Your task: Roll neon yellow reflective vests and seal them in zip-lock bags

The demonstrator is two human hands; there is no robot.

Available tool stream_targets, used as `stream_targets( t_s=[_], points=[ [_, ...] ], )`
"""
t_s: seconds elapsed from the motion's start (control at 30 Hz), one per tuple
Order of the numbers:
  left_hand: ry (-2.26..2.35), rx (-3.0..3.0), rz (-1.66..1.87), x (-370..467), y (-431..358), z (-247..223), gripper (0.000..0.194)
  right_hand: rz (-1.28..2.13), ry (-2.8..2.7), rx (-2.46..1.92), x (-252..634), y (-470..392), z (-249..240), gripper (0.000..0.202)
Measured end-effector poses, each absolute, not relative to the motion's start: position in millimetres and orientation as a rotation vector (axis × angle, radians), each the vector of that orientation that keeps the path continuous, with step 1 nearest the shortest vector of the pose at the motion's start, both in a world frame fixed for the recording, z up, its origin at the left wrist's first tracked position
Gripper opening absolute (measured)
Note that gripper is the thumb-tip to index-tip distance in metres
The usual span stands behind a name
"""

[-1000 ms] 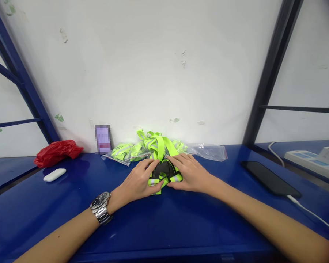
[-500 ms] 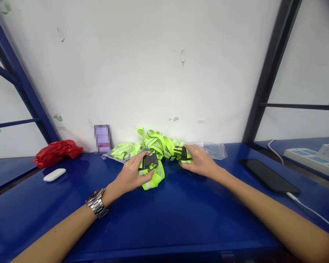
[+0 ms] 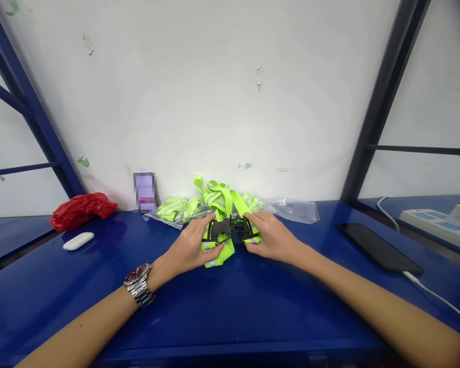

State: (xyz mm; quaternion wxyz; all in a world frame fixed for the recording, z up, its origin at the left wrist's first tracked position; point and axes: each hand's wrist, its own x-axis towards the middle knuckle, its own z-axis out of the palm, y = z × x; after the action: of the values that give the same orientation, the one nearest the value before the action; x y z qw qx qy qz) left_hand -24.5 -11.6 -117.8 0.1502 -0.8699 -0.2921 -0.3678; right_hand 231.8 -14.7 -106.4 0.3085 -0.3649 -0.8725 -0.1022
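Observation:
A bundle of neon yellow-green straps (image 3: 217,197) with grey reflective stripes lies on the blue table near the wall. My left hand (image 3: 195,242) grips a black buckle half (image 3: 220,230) between thumb and fingers. Facing it, my right hand (image 3: 266,236) pinches the other black buckle half (image 3: 247,229), the pronged one. The two halves are lined up with their ends very close; whether the prongs are inside the socket is too small to tell. A strap loop hangs below the left half.
On the blue table (image 3: 230,306), a red plastic bag (image 3: 83,210), a white case (image 3: 78,240) and an upright phone (image 3: 145,193) are at left. Clear plastic bags (image 3: 291,209) lie behind my hands. At right are a black phone (image 3: 379,247) with a cable and a power strip (image 3: 439,227).
My right hand has moved left with its buckle half, and my left hand slightly right. The gap between the two halves has nearly closed. The view has shifted a little.

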Motion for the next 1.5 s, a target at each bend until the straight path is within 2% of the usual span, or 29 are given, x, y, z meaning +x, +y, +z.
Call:
stream_targets(
  t_s=[0.33, 0.73, 1.13, 1.5],
  points=[
    [-0.834, -2.519, -1.017, -24.9, -10.3, -119.4, 0.065, -0.309, -2.333, -0.935, 233.5, -14.4, -108.5, 0.052],
    [-0.771, -2.593, -0.922, -24.3, -14.9, -121.7, 0.067, -0.287, -2.443, -0.888, 229.5, -17.8, -104.4, 0.040],
    [-0.722, -2.651, -0.870, -16.5, -28.3, -113.7, 0.062, -0.228, -2.420, -0.835, 221.0, -21.3, -112.6, 0.042],
    [-0.785, -2.630, -0.832, -11.8, -29.5, -113.0, 0.066, -0.231, -2.427, -0.866, 218.4, -24.0, -109.2, 0.040]
  ],
)
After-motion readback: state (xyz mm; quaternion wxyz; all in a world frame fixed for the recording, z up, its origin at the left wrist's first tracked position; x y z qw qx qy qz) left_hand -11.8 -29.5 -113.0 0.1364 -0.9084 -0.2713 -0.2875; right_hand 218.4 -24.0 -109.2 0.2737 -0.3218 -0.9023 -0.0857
